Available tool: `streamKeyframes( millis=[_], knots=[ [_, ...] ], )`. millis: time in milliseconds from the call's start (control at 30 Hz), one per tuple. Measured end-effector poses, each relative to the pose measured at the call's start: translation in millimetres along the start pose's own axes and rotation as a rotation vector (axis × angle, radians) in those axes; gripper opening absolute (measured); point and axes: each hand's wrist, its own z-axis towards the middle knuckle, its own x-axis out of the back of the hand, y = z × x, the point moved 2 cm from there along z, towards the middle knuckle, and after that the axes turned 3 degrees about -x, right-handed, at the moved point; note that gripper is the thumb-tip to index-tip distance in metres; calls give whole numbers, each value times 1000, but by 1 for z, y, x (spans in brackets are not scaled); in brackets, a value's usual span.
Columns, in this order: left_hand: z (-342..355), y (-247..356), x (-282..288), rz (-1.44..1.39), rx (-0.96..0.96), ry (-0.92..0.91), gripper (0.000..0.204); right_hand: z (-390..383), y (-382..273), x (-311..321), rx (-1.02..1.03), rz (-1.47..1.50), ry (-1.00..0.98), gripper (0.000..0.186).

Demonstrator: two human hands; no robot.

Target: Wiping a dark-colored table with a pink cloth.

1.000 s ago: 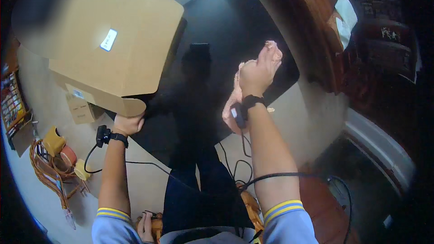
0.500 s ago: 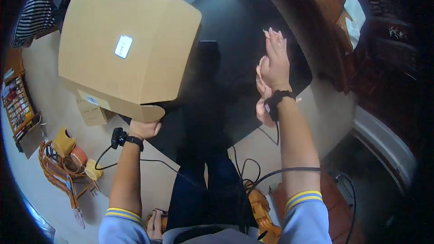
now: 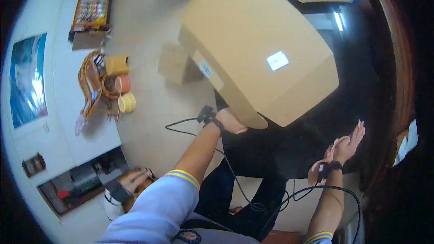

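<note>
While the carton [image 3: 257,36] hides tabletop [image 3: 289,151], cables [image 3: 338,188] loop; a box [image 3: 173,64] sits left.

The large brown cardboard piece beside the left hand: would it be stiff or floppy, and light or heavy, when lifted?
The large brown cardboard piece is probably fairly stiff, since its broad panels look flat. Its narrow flap by the left hand may bend, being thin-edged. It may be light for its size, though its underside is hidden.

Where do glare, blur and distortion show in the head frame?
Head view: bright white streak on the glossy black tabletop, upper right; white rectangular label on the large brown cardboard box, washed out; small brown cardboard box left of it, soft. Head-view rim: edges bend, corners black.
</note>
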Motion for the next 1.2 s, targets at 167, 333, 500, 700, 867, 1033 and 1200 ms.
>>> streamKeyframes(
  millis=[167,333,500,700,867,1033,1200],
  knots=[
    [-26,4,-7,-55,183,212,31,-15,-14,-16,22,1,-60,62],
    [-75,79,-68,9,1360,804,22,-17,-12,-8,-2,-59,-82,61],
    [-131,180,-186,-401,1669,833,22,-16,-12,-5,44,-40,-91,63],
    [-101,176,-230,-950,2165,1267,24,-25,-9,-10,155,120,-234,55],
    [-57,171,-188,-1328,2524,2052,30,-9,40,34,555,206,-582,48],
    [-56,173,-176,-1211,2414,1947,30,-38,33,41,853,-41,-1044,60],
    [-65,177,-181,-968,2457,1939,29,-74,-25,11,1035,-33,-984,63]
  ],
)
